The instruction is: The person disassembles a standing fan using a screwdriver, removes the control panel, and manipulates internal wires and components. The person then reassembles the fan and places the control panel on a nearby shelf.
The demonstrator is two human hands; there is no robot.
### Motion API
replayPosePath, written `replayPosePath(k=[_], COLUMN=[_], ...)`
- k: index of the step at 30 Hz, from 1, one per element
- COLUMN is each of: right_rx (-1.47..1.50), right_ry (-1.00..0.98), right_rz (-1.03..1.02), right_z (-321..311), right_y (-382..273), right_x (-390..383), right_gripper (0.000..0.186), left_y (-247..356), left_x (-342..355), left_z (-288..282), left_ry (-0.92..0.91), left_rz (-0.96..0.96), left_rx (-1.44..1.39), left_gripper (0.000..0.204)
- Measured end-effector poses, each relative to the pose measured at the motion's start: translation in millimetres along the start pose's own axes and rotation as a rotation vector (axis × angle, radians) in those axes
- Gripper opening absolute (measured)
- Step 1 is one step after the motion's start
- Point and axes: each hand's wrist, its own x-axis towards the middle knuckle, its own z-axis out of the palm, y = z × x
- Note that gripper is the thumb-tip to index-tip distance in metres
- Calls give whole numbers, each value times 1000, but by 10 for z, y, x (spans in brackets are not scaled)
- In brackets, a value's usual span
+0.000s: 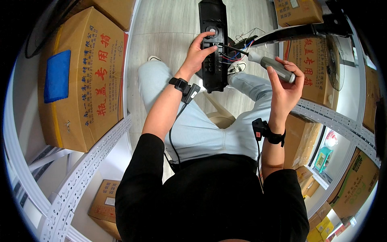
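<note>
A long black plastic control panel (213,72) with a round knob and several small buttons or holes stands upright in front of me, between my knees. My left hand (196,53) holds its left edge, thumb and index finger on the face beside the knob; the other fingers are partly hidden. My right hand (288,82) is closed round the grey handle of a screwdriver (276,68). Its dark shaft points left, and the tip meets the panel near my left thumb; the exact contact spot is too small to tell. Thin coloured wires (231,58) come out at the panel's right side.
A curved black part (282,34) extends to the right behind the screwdriver. Cardboard boxes (86,80) fill metal shelving (96,149) on both sides. A round fan guard (335,62) stands at the right. Cables run from black wrist devices (189,92) along my arms.
</note>
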Motion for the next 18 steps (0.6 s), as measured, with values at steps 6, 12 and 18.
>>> replayPosePath(k=[6, 12, 18], right_rx=[23, -11, 35], right_ry=[7, 5, 59], right_rz=[-5, -2, 6], right_z=[24, 37, 36], right_y=[58, 60, 83], right_x=[1, 15, -15], right_gripper=[43, 42, 47], left_y=[1, 46, -32], left_x=[-27, -53, -44], left_z=[41, 63, 15], left_ry=[-13, -66, -63], left_rz=[-43, -70, -66], left_rx=[-39, -46, -11], left_gripper=[30, 19, 14])
